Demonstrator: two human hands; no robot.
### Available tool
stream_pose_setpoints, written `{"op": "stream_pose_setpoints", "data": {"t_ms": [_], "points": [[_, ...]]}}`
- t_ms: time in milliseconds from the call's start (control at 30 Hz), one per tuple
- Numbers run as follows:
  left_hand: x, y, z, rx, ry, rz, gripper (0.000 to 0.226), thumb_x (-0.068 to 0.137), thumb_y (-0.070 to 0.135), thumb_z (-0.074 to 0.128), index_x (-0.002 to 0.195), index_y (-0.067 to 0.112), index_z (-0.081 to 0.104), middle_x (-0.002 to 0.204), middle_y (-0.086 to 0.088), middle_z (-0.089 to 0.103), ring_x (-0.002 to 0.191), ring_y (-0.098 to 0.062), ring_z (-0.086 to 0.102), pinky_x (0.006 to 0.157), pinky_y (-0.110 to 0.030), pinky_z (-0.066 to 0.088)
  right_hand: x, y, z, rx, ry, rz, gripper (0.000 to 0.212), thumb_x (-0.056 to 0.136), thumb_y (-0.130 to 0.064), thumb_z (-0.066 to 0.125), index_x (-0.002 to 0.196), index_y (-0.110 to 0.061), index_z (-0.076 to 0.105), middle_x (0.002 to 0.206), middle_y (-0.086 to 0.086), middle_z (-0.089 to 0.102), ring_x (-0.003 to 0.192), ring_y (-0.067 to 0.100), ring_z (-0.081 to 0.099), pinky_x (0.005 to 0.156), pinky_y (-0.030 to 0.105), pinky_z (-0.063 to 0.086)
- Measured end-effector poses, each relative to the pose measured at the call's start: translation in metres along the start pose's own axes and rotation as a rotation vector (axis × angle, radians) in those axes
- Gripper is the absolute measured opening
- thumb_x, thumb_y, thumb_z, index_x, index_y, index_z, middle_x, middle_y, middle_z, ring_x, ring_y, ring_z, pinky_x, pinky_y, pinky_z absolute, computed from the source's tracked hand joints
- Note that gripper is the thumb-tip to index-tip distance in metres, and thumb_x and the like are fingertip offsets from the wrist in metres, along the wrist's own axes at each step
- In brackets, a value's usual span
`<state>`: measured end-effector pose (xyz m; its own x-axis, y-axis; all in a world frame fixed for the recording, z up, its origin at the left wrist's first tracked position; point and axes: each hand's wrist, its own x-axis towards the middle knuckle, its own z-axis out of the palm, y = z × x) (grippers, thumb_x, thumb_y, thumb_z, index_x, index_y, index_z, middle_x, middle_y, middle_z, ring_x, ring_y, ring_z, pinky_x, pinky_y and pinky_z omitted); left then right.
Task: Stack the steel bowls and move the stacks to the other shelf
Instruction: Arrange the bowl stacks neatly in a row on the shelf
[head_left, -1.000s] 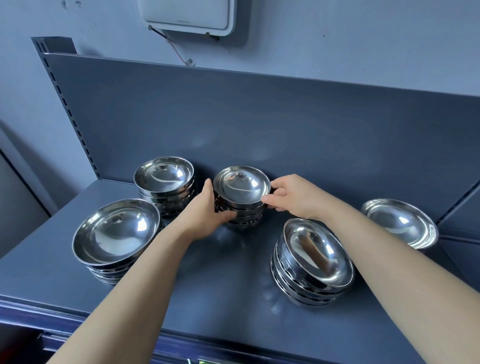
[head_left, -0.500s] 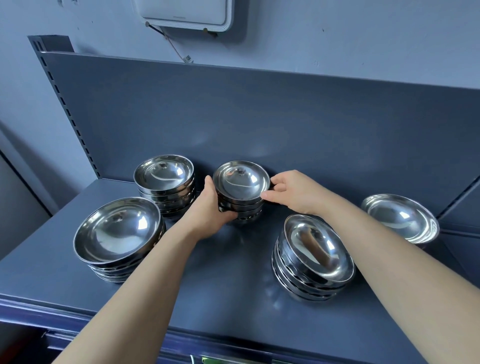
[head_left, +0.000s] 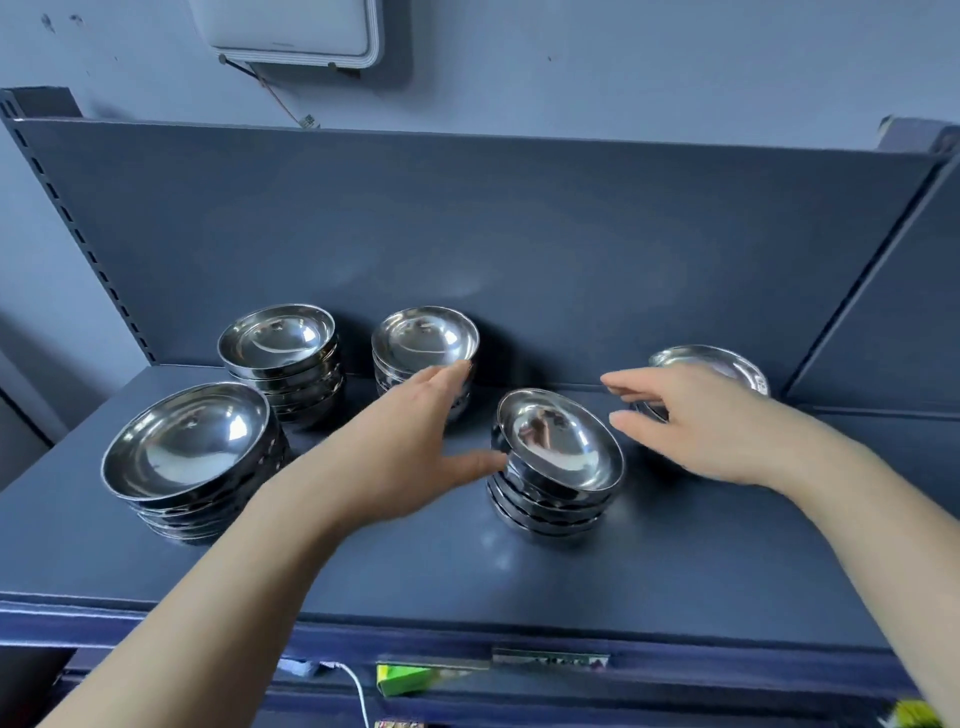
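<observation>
Your left hand (head_left: 410, 447) and right hand (head_left: 696, 426) flank the front stack (head_left: 556, 467) on the shelf (head_left: 519, 571), fingers spread and holding nothing; cup both low on its sides so it lifts as one.

L grip (head_left: 410, 447) & R grip (head_left: 711, 426) both outstretched fwd, splayed loose.

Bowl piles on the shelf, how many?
5: front left, back left, back centre, front centre, far right partly behind the right hand, maybe a single bowl.
</observation>
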<state>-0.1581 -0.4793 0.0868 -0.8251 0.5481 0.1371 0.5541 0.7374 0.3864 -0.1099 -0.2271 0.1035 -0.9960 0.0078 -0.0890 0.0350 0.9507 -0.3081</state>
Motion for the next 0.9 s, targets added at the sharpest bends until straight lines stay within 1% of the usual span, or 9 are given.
{"op": "stream_pose_setpoints", "data": {"t_ms": [100, 167, 233, 300, 400, 500, 700, 800, 900], "points": [[-0.006, 0.016, 0.015, -0.115, -0.047, -0.031, 0.094, 0.077, 0.063, 0.059, 0.151, 0.019, 0.021, 0.155, 0.007, 0.028, 0.141, -0.007, 0.027, 0.111, -0.020, 0.023, -0.019, 0.008, 0.013, 0.096, -0.021, -0.024, 0.047, 0.094, -0.046, 0.055, 0.134, -0.021, 0.053, 0.128, -0.007, 0.063, 0.120, 0.010, 0.059, 0.102, 0.040, 0.047], [-0.006, 0.023, 0.025, -0.161, -0.007, -0.031, 0.076, 0.082, 0.058, 0.057, 0.142, 0.017, 0.037, 0.142, 0.007, 0.045, 0.129, -0.010, 0.042, 0.097, -0.017, 0.033, -0.024, 0.007, 0.022, 0.174, -0.015, -0.062, 0.045, 0.089, -0.044, 0.064, 0.126, -0.021, 0.058, 0.106, -0.026, 0.064, 0.103, -0.021, 0.054, 0.101, 0.034, 0.048], [-0.006, 0.029, 0.032, -0.191, 0.047, -0.028, 0.064, 0.085, 0.053, 0.059, 0.135, 0.017, 0.043, 0.131, 0.007, 0.052, 0.122, -0.012, 0.049, 0.092, -0.018, 0.036, -0.025, 0.009, 0.030, 0.221, 0.031, -0.094, 0.039, 0.084, -0.043, 0.071, 0.119, -0.029, 0.062, 0.091, -0.039, 0.055, 0.088, -0.034, 0.046, 0.100, 0.028, 0.048], [-0.006, 0.030, 0.037, -0.203, 0.080, -0.030, 0.067, 0.083, 0.049, 0.063, 0.138, 0.017, 0.042, 0.132, 0.006, 0.051, 0.122, -0.012, 0.048, 0.096, -0.019, 0.036, -0.026, 0.012, 0.034, 0.242, 0.057, -0.124, 0.035, 0.082, -0.044, 0.072, 0.115, -0.033, 0.064, 0.095, -0.035, 0.061, 0.095, -0.027, 0.052, 0.100, 0.030, 0.049], [-0.008, 0.031, 0.042, -0.245, 0.125, -0.044, 0.069, 0.080, 0.046, 0.069, 0.137, 0.018, 0.043, 0.129, 0.006, 0.052, 0.119, -0.011, 0.049, 0.091, -0.020, 0.038, -0.028, 0.016, 0.038, 0.204, 0.073, -0.177, 0.036, 0.081, -0.048, 0.071, 0.115, -0.039, 0.066, 0.112, -0.018, 0.069, 0.107, 0.004, 0.062, 0.098, 0.033, 0.049], [-0.008, 0.031, 0.046, -0.292, 0.128, -0.059, 0.075, 0.078, 0.046, 0.070, 0.142, 0.023, 0.040, 0.131, 0.011, 0.050, 0.119, -0.007, 0.050, 0.096, -0.021, 0.040, -0.027, 0.020, 0.041, 0.153, 0.118, -0.221, 0.022, 0.088, -0.033, 0.070, 0.109, -0.032, 0.074, 0.119, -0.016, 0.065, 0.102, 0.017, 0.062, 0.089, 0.030, 0.048], [-0.006, 0.025, 0.056, -0.468, 0.190, -0.094, 0.036, 0.062, 0.045, 0.080, 0.093, 0.029, 0.069, 0.126, 0.015, 0.056, 0.107, 0.002, 0.060, 0.099, -0.020, 0.045, -0.022, 0.026, 0.039, 0.085, 0.145, -0.297, 0.014, 0.091, -0.025, 0.067, 0.098, -0.022, 0.078, 0.114, -0.013, 0.066, 0.104, 0.010, 0.057, 0.088, 0.015, 0.040], [-0.005, 0.024, 0.058, -0.481, 0.227, -0.091, 0.036, 0.061, 0.054, 0.075, 0.089, 0.032, 0.067, 0.125, 0.017, 0.058, 0.110, 0.002, 0.058, 0.101, -0.022, 0.044, -0.020, 0.030, 0.031, 0.147, 0.228, -0.320, 0.011, 0.089, -0.024, 0.070, 0.096, -0.022, 0.078, 0.113, -0.014, 0.064, 0.103, 0.003, 0.053, 0.079, -0.001, 0.031], [-0.006, 0.022, 0.067, -0.400, 0.194, -0.119, 0.030, 0.071, 0.048, 0.075, 0.093, 0.031, 0.064, 0.124, 0.023, 0.055, 0.108, 0.006, 0.051, 0.095, -0.015, 0.039, -0.015, 0.035, 0.034, 0.130, 0.212, -0.334, 0.012, 0.088, -0.025, 0.070, 0.098, -0.023, 0.078, 0.117, -0.013, 0.063, 0.106, 0.004, 0.054, 0.079, -0.002, 0.030]]}}
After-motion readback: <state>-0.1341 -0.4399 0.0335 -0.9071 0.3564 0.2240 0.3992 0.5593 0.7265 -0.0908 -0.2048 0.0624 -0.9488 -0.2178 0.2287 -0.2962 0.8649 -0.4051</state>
